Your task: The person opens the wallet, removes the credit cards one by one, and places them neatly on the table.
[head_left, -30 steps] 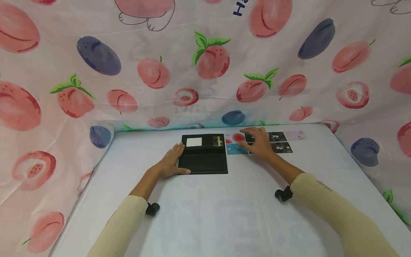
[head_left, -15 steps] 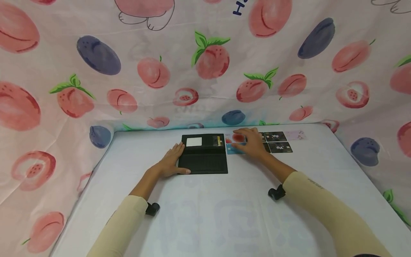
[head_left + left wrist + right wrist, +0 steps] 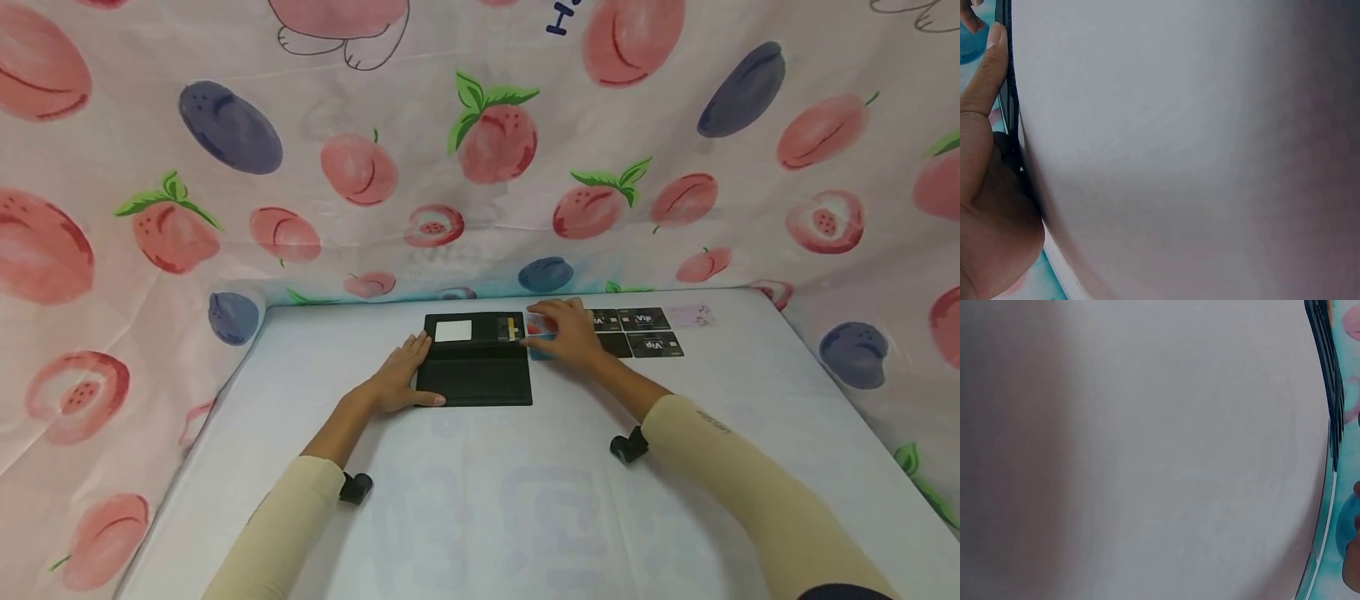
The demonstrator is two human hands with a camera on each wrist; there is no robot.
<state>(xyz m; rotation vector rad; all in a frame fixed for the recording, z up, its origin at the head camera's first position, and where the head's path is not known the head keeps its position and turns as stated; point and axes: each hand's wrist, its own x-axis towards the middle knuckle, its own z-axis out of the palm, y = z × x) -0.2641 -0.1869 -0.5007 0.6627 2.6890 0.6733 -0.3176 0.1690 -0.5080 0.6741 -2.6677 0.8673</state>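
A black card wallet lies unfolded, with a white card in a window at its upper left and a gold-and-dark card in a slot at its upper right. My left hand rests on its left edge, thumb and fingers spread. My right hand is over the cards at the wallet's right side, thumb and forefinger apart, fingertips near the wallet's right edge. Nothing is visibly held in it. It partly hides a red-and-white card and a blue card.
Black VIP cards lie in two rows to the right, and a pale pink card sits beyond them. A fruit-print curtain hangs behind the white table.
My right hand has moved left across the cards to the wallet's right edge, uncovering more of the black cards. The left hand has stayed in place.
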